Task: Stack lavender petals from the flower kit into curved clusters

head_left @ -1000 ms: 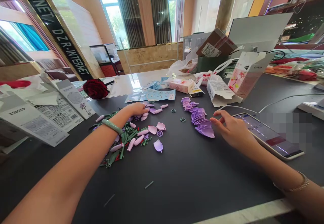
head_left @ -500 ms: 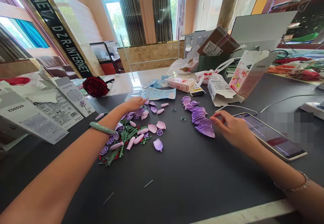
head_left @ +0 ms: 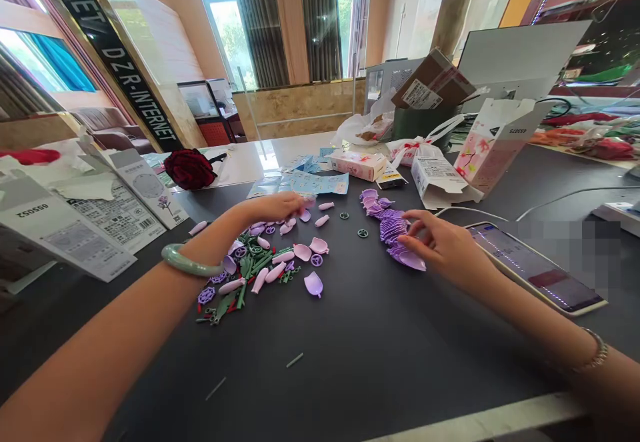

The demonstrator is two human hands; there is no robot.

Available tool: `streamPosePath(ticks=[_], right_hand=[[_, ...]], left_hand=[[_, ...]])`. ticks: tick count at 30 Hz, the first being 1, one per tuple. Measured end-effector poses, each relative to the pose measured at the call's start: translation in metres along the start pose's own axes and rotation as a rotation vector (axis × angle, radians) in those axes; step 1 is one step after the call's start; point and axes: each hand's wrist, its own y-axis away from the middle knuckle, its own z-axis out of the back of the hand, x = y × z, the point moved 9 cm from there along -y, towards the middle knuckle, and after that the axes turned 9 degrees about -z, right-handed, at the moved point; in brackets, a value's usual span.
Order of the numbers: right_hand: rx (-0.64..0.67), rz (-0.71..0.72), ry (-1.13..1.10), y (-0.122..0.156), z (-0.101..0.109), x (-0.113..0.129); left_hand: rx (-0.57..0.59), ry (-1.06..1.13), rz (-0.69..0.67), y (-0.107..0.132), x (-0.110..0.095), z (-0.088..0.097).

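Observation:
A long, overlapping row of purple plastic petals (head_left: 393, 227) lies on the dark table. My right hand (head_left: 433, 239) is at its right side, thumb and index finger apart and curved over the petals' edge; whether they touch is unclear. Across the pile of loose parts (head_left: 255, 272) reaches my left hand (head_left: 283, 207), its fingers closed on a pale pink-purple petal (head_left: 309, 201), partly hidden and blurred. That pile mixes pink pods, purple wheel-shaped pieces, green stems and small red bits. One lilac petal (head_left: 314, 285) lies separately in front, with two small green rings (head_left: 363, 233) between pile and row.
A phone (head_left: 537, 269) lies right of my right hand, its cable running behind. Opened boxes (head_left: 440, 179) and blue printed plastic bags (head_left: 317, 183) stand or lie at the back. Left are a grey-white box (head_left: 120, 209) and a dark red flower (head_left: 190, 169). Two thin sticks (head_left: 295, 361) lie in front.
My left hand has moved right, away from the pile's back, carrying the pale petal. My right hand has shifted left onto the edge of the petal row.

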Motion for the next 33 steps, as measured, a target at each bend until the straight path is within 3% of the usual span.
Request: streamPosePath(ticks=[5, 9, 13, 16, 21, 25, 28, 33], right_hand=[[0.124, 0.243, -0.135, 0.017, -0.016, 0.05], [0.186, 0.327, -0.185, 0.039, -0.025, 0.07], [0.199, 0.28, -0.182, 0.05, -0.019, 0.06], [0.135, 0.176, -0.188, 0.043, -0.002, 0.031], [0.055, -0.028, -0.164, 0.022, 0.014, -0.032], [0.128, -0.045, -0.097, 0.015, 0.001, -0.051], [0.151, -0.036, -0.049, 0.014, -0.008, -0.049], [0.092, -0.063, -0.038, 0.016, -0.01, -0.048]], left_hand=[[0.222, 0.229, -0.228, 0.012, -0.074, -0.047], [0.317, 0.341, -0.389, 0.023, -0.114, -0.074], [0.359, 0.391, -0.467, 0.037, -0.134, -0.093], [0.339, 0.363, -0.485, 0.047, -0.14, -0.1], [0.29, 0.14, -0.436, 0.061, -0.13, -0.104], [0.21, 0.07, -0.34, 0.067, -0.109, -0.092], [0.076, -0.076, -0.216, 0.062, -0.077, -0.066], [-0.133, -0.287, 0.028, 0.036, 0.004, -0.013]])
